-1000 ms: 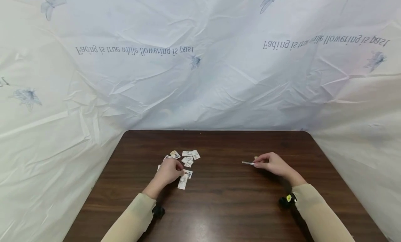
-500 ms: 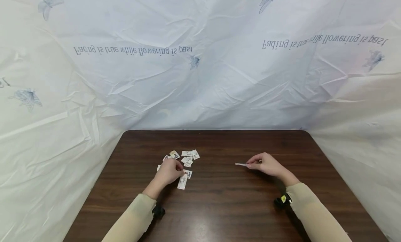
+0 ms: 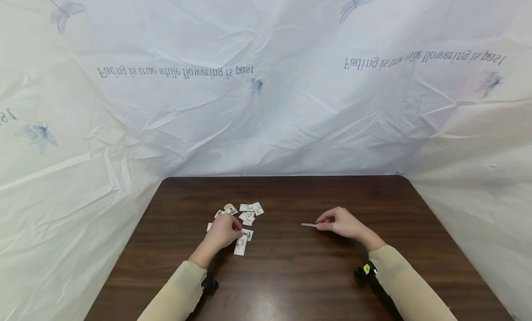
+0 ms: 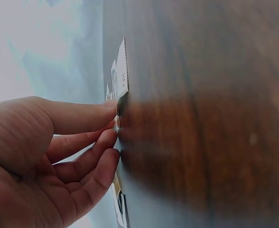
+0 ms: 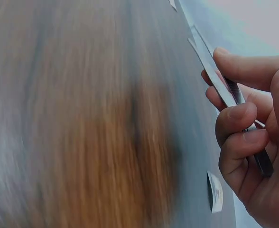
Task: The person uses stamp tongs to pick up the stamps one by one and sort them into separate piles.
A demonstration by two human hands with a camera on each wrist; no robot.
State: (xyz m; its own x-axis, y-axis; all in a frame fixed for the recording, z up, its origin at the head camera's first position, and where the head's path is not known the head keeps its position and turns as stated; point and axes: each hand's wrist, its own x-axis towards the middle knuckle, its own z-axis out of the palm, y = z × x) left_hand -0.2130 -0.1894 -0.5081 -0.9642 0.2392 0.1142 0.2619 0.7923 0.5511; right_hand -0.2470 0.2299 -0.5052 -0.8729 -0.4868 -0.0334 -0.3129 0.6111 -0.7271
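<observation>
My left hand [image 3: 222, 231] is low over a scatter of small postage stamps on the left of the table. Its thumb and forefinger pinch at a stamp, seen as a pale edge between their tips in the left wrist view. A perforated stamp [image 4: 122, 66] stands out just beyond the thumb, and another stamp [image 3: 240, 247] lies below the fingertips. My right hand [image 3: 342, 223] grips metal tweezers [image 5: 213, 73] above the table, right of centre. Their slim tips point left and stand apart with nothing visible between them.
Several more stamps [image 3: 247, 208] lie behind the left hand, some overlapping. A single stamp [image 5: 215, 192] sits on the table near the right hand. The dark wooden table [image 3: 266, 275] is bordered by a white printed sheet [image 3: 266, 127] at the back and sides.
My right hand has moved left with the tweezers, away from a stamp that showed behind it. The left hand has stayed at the stamps. The head view has tilted slightly up.
</observation>
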